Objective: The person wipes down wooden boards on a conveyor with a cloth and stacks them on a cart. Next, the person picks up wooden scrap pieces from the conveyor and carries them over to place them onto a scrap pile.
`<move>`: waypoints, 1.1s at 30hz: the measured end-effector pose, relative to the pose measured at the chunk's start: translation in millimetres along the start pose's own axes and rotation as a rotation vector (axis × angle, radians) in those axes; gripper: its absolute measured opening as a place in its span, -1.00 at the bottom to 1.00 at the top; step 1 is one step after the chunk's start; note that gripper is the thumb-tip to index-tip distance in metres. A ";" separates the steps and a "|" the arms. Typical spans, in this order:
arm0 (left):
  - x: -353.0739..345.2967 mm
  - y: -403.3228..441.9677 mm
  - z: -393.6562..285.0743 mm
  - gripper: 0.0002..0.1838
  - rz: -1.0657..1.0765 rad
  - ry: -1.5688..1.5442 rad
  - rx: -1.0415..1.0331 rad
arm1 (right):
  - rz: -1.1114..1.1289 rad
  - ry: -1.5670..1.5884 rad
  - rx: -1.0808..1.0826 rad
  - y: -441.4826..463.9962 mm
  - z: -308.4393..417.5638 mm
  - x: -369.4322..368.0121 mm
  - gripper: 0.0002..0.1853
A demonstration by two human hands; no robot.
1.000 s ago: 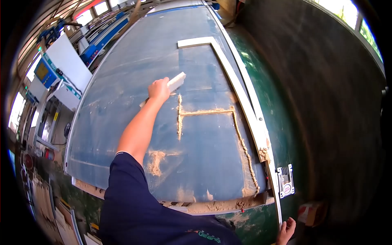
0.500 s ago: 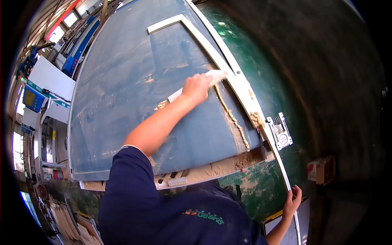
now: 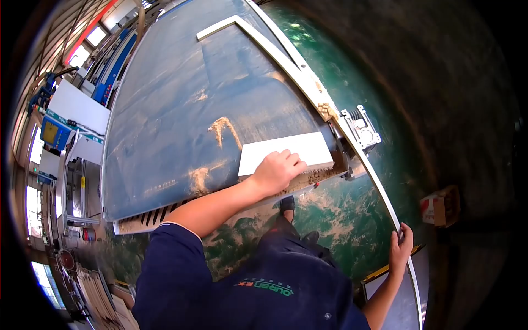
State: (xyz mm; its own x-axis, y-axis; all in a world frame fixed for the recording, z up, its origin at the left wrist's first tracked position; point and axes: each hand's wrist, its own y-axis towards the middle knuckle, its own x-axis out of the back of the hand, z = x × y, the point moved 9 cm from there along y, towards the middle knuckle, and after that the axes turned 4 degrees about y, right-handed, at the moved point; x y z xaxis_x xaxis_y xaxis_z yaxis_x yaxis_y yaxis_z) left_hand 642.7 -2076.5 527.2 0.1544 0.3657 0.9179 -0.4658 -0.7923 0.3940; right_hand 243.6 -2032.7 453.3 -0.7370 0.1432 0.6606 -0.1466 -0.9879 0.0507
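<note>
My left hand (image 3: pixel 279 171) is closed on the near edge of a white rectangular board (image 3: pixel 289 151) at the table's near end. Sawdust (image 3: pixel 318 175) lies along and below the board's lower edge. Off to the right, my right hand (image 3: pixel 401 246) grips a long, narrow white strip (image 3: pixel 379 187), its fingers wrapped round it. This strip bends down past the table corner and runs up along the table's right side. An L-shaped white strip (image 3: pixel 269 47) lies on the blue-grey tabletop (image 3: pixel 165 132).
Sawdust piles (image 3: pixel 199 179) dot the tabletop. A trough with slots (image 3: pixel 148 217) runs along the near edge. A metal fitting (image 3: pixel 360 129) juts out at the right corner. A cardboard box (image 3: pixel 440 208) stands on the green floor. Machines (image 3: pixel 60 132) line the left.
My left hand has swept the board toward me to the table's near edge, and the sawdust line there is gone from view. The board now shows its broad face. My right hand still holds the strip.
</note>
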 end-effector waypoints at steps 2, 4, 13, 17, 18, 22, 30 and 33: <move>7.4 -13.5 -24.6 -0.85 -0.031 0.000 -0.009 | 0.026 -0.013 0.016 -6.6 1.7 1.7 -0.64; 19.5 -20.9 -37.9 -0.85 -0.042 0.025 0.001 | 0.039 -0.002 0.035 -10.3 1.2 3.9 -0.64; 95.2 -48.5 67.1 -0.78 -0.171 0.294 0.302 | 0.036 -0.049 0.128 -15.5 9.8 9.3 -0.60; 87.0 -82.6 165.1 -0.82 -0.081 0.368 0.527 | 0.026 -0.079 0.126 -17.1 6.7 7.6 -0.59; 80.5 -95.0 178.5 -0.82 -0.048 0.369 0.544 | 0.029 -0.081 0.115 -18.2 8.7 7.3 -0.59; 63.1 -117.2 166.8 -0.80 0.040 0.280 0.564 | 0.068 -0.097 0.104 -17.0 9.4 7.0 -0.58; 75.2 -150.5 38.7 -0.82 0.001 0.025 0.349 | 0.085 -0.195 0.016 -13.6 -0.2 -3.3 -0.53; 95.4 -157.9 32.7 -0.81 -0.047 -0.180 0.460 | 0.134 -0.224 0.005 -11.4 2.8 -5.9 -0.53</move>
State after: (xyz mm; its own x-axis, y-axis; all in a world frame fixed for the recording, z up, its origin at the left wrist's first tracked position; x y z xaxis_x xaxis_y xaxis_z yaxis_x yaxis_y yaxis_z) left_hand 759.4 -1932.5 554.1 0.3325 0.3482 0.8764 -0.0286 -0.9252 0.3785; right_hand 251.5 -2022.4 450.9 -0.5851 -0.0050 0.8110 -0.0543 -0.9975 -0.0453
